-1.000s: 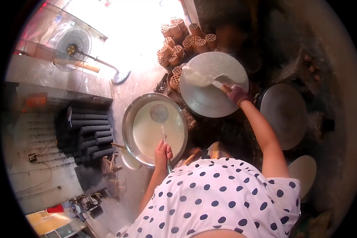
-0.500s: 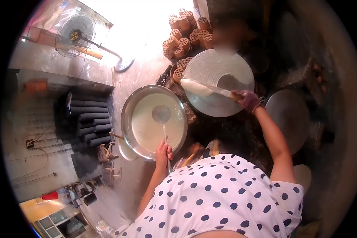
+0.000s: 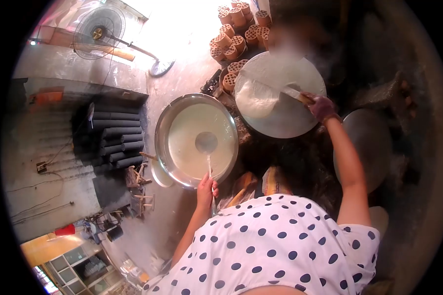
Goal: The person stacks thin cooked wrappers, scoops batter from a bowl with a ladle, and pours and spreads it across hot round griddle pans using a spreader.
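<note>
My left hand (image 3: 206, 191) is closed around the handle of a round metal ladle (image 3: 206, 142). The ladle's bowl is over the pale, creamy batter (image 3: 184, 132) in a wide metal basin (image 3: 161, 125); I cannot tell whether it touches the batter. In a dark purple glove, my right hand (image 3: 323, 108) grips the wooden handle of a long flat spatula (image 3: 291, 92). Its blade reaches across a round griddle (image 3: 285, 129), where white batter (image 3: 257, 101) lies in a thick patch at the left. Steam blurs the griddle's far edge.
Several perforated clay-coloured cylinders (image 3: 231, 42) stand behind the griddle. A second round metal plate (image 3: 364, 150) is at my right. Dark cylinders (image 3: 115, 132) are stacked at the left, below a standing fan (image 3: 99, 33). A small wooden stool (image 3: 139, 177) stands near the basin.
The spatula blade has swung away from me across the griddle, leaving the thick batter patch on its near side. The ladle is slightly nearer me within the basin. The whole view has shifted.
</note>
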The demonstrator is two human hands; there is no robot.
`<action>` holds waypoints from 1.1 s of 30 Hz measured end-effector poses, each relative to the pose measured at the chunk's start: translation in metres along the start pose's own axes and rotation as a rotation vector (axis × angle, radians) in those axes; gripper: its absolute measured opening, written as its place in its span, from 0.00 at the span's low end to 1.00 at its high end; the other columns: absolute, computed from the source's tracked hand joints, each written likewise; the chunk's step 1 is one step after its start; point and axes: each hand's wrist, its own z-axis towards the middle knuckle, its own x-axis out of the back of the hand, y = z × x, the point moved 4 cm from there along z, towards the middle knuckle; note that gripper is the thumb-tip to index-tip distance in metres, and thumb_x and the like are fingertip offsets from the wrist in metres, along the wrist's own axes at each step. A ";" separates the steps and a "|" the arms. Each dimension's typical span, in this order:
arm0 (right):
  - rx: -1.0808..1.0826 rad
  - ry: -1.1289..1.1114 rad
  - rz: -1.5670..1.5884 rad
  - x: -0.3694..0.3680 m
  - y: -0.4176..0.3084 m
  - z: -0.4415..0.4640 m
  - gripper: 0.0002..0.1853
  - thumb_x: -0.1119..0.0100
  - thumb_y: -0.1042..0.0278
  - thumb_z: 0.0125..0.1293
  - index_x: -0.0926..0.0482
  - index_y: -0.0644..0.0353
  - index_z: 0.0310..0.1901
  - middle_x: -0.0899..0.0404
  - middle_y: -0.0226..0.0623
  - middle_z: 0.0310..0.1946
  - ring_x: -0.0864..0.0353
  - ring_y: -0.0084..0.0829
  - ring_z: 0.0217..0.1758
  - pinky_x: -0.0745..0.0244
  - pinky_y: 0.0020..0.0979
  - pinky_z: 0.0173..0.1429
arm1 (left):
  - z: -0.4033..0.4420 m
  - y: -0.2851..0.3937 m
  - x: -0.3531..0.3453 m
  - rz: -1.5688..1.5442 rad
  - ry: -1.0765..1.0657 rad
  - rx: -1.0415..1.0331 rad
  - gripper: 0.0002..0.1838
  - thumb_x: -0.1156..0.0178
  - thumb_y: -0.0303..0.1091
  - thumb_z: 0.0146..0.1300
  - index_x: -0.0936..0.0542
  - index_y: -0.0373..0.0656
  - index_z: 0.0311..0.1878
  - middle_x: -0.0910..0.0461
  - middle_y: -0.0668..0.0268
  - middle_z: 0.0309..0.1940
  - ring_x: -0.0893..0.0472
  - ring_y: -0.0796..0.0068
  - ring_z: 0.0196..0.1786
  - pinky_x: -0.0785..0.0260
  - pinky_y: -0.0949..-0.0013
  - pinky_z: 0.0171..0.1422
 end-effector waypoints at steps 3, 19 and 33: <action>-0.014 -0.002 -0.087 0.002 -0.031 -0.026 0.22 0.35 0.57 0.55 0.22 0.35 0.54 0.19 0.39 0.45 0.21 0.44 0.49 0.25 0.38 0.52 | 0.007 -0.003 0.005 0.002 -0.042 0.027 0.23 0.55 0.33 0.71 0.38 0.47 0.68 0.34 0.72 0.19 0.36 0.83 0.14 0.42 0.78 0.17; -0.437 0.561 0.134 -0.253 -0.182 -0.083 0.08 0.48 0.63 0.65 0.21 0.54 0.34 0.26 0.29 0.17 0.26 0.26 0.15 0.32 0.31 0.18 | -0.001 -0.013 0.080 0.000 -0.239 0.079 0.24 0.54 0.32 0.70 0.38 0.47 0.69 0.33 0.72 0.19 0.35 0.82 0.14 0.41 0.78 0.17; -0.696 0.574 0.920 -0.332 -0.139 -0.056 0.10 0.43 0.64 0.59 0.21 0.58 0.25 0.26 0.32 0.15 0.30 0.28 0.12 0.36 0.32 0.13 | -0.027 -0.023 0.187 0.022 -0.189 -0.009 0.22 0.56 0.31 0.71 0.37 0.46 0.68 0.33 0.72 0.19 0.35 0.82 0.14 0.41 0.79 0.16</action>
